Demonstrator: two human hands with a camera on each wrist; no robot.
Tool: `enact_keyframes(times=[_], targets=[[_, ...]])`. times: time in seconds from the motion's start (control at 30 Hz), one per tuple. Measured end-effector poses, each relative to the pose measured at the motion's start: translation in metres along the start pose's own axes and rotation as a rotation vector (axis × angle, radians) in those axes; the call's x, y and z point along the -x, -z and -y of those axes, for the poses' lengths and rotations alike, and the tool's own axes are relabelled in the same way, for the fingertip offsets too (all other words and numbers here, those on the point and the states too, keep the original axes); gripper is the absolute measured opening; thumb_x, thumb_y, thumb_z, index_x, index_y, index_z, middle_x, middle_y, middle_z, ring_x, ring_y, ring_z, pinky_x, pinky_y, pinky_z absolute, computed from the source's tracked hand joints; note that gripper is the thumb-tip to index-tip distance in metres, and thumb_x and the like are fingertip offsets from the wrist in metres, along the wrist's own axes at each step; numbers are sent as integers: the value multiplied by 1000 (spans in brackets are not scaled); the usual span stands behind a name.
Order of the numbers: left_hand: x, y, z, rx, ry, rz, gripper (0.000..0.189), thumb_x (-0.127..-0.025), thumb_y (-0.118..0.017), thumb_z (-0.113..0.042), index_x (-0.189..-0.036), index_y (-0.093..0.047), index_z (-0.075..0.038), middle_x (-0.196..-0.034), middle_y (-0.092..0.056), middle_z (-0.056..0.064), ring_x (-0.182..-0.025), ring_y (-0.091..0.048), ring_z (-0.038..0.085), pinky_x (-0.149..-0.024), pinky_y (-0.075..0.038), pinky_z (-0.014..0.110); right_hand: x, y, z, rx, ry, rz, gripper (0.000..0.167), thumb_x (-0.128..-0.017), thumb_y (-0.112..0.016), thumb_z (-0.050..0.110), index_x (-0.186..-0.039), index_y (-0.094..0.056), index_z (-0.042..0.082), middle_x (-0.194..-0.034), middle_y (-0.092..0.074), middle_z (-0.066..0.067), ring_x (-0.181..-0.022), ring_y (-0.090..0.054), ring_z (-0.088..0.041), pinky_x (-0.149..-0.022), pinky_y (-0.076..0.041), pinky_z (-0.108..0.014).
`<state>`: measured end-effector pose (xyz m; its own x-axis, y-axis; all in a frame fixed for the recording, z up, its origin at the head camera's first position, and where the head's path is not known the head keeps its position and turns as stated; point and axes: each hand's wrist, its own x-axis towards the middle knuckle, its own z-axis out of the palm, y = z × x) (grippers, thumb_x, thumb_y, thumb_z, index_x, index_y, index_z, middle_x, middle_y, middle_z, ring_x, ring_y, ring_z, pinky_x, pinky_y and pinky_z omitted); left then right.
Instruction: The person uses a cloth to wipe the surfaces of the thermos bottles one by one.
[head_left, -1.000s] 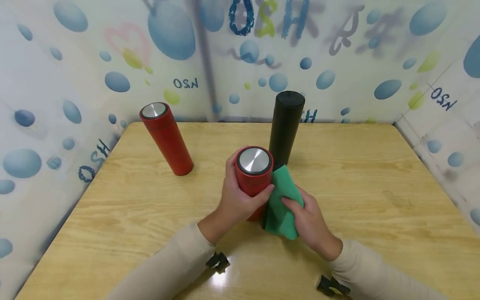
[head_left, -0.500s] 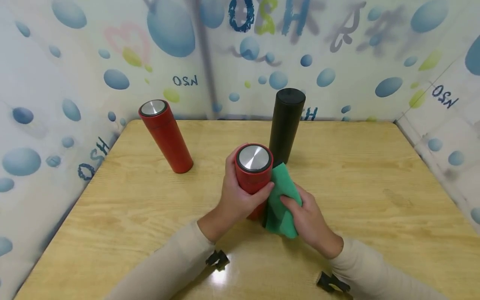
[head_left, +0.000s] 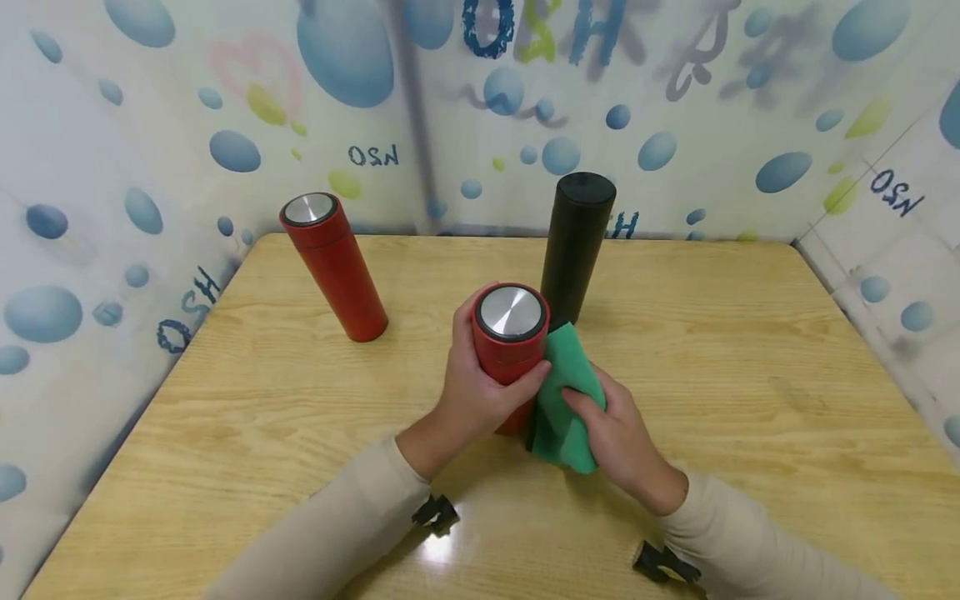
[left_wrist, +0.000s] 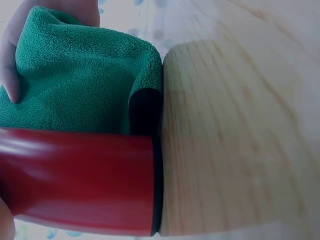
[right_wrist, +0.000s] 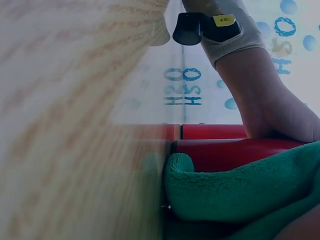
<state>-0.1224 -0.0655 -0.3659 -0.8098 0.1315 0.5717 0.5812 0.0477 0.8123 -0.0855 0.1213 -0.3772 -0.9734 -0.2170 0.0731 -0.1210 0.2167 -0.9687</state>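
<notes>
In the head view my left hand (head_left: pixel 476 383) grips a red thermos (head_left: pixel 517 354) with a shiny steel lid, upright on the table. The thumb lies across its near side. The left wrist view has the base of this thermos (left_wrist: pixel 90 180) touching the wood. A green fleecy cloth (head_left: pixel 566 400) is in my right hand (head_left: pixel 622 429), thumb on its near face, and it lies against the right side of the thermos. A dark piece (left_wrist: pixel 145 112) shows between cloth and thermos; what it is I cannot tell. The fingers of my right hand behind the cloth are mostly hidden.
A second red thermos (head_left: pixel 333 267) stands at the left rear. Close behind the cloth is a tall black thermos (head_left: pixel 576 250). The wooden table (head_left: pixel 712 350) meets a patterned wall (head_left: pixel 450 108) at the back. Black devices (head_left: pixel 435 514) sit at both wrists.
The head view has tilted very slightly, so everything sits a little higher in it. Both hands, the red thermos and the cloth hold the same places relative to each other.
</notes>
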Motion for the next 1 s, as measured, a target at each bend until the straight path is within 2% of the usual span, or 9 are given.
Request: enact_keyframes(times=[0.37,0.57,0.83,1.0], targets=[[-2,0,-1,-2,3,3,85,-79,-76,-6,-147,-26,-11,-141,-50,10,-130,-49,21,-97,-56,40,0,0,1,-14,12,25,45,-103,-49,10,-148,-45,8,-138,-58,-13,-119,-58,-26,-97,-49,-22],[0,1,1,-6,9,2,84,-80,-77,-8,-147,-26,-11,-142,-50,9,-131,-49,20,-98,-56,40,0,-1,-1,-10,15,36,45,-103,-50,9,-147,-46,8,-138,-58,-12,-119,-58,-25,-98,-49,-23],[-1,0,2,8,-8,3,85,-80,-76,-8,-148,-24,-9,-141,-50,12,-129,-50,21,-100,-54,41,0,-2,-5,-28,42,38,43,-101,-50,7,-144,-48,8,-130,-61,-14,-111,-62,-18,-93,-53,-27],[0,1,2,7,-11,0,85,-80,-76,-7,-148,-25,-9,-141,-50,12,-128,-50,22,-101,-54,41,-1,-3,-6,-26,30,40,44,-101,-51,7,-145,-48,9,-130,-61,-13,-111,-61,-19,-93,-53,-27]])
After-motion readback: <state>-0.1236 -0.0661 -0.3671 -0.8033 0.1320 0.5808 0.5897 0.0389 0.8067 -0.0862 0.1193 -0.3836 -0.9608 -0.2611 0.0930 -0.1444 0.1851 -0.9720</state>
